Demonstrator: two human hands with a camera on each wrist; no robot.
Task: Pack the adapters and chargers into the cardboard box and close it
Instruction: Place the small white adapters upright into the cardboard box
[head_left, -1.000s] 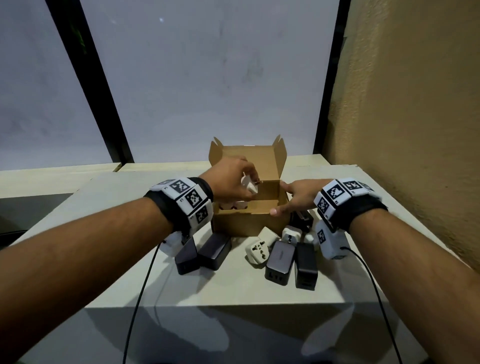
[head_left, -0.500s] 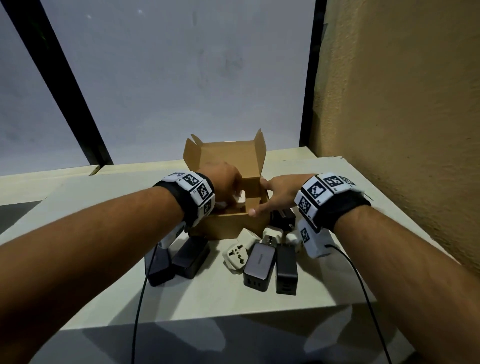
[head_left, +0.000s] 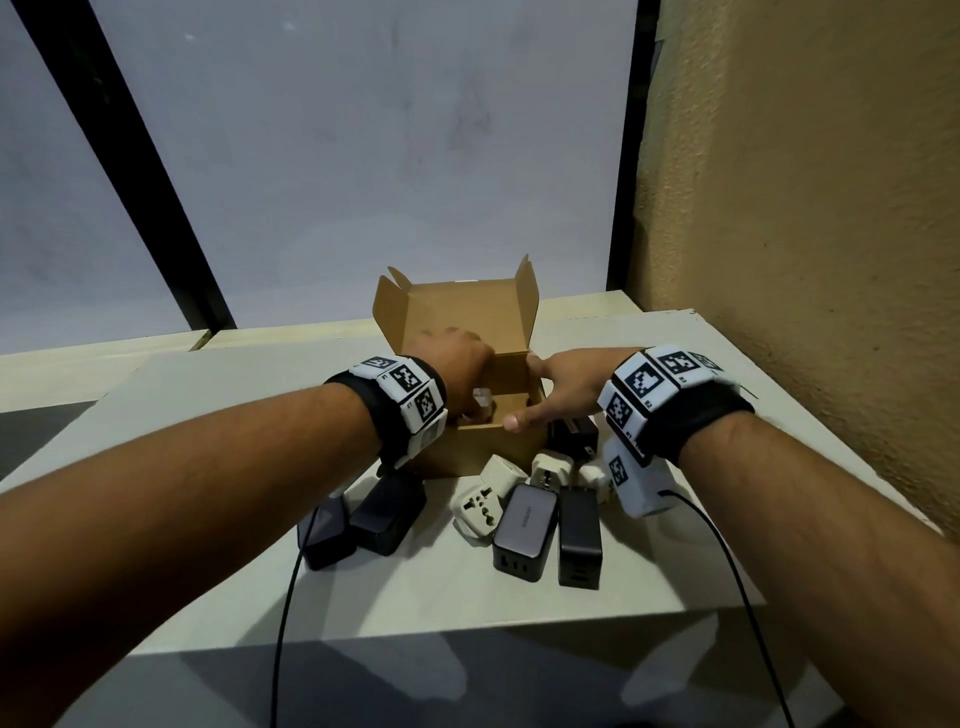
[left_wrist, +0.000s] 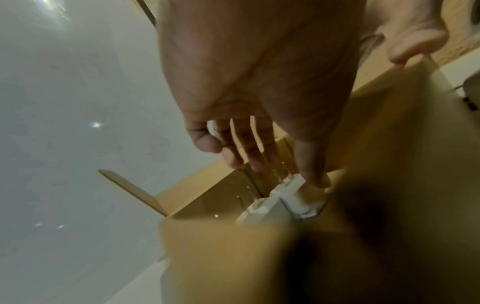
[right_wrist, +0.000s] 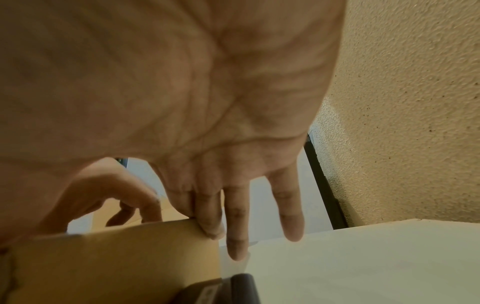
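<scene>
The open cardboard box (head_left: 478, 452) stands mid-table with its lid up. My left hand (head_left: 457, 364) reaches down inside it. In the left wrist view its fingers (left_wrist: 249, 152) are straight and the thumb tip touches a white adapter (left_wrist: 293, 197) lying in the box (left_wrist: 221, 257) beside another white one. My right hand (head_left: 566, 384) rests on the box's right front corner, thumb along the front rim, fingers (right_wrist: 233, 222) straight against the cardboard (right_wrist: 116, 257). Loose in front lie white adapters (head_left: 478, 506), a grey charger (head_left: 524, 530) and black chargers (head_left: 579, 535).
Two more black chargers (head_left: 387, 512) lie front left of the box, another (head_left: 571, 434) against its right side under my right wrist. A rough yellow wall (head_left: 805, 208) borders the table on the right. The table's front edge (head_left: 467, 623) is near; a wrist cable (head_left: 283, 623) hangs over it.
My left hand has gone down into the box with the white adapter it held above the rim. The right hand has stayed on the box corner.
</scene>
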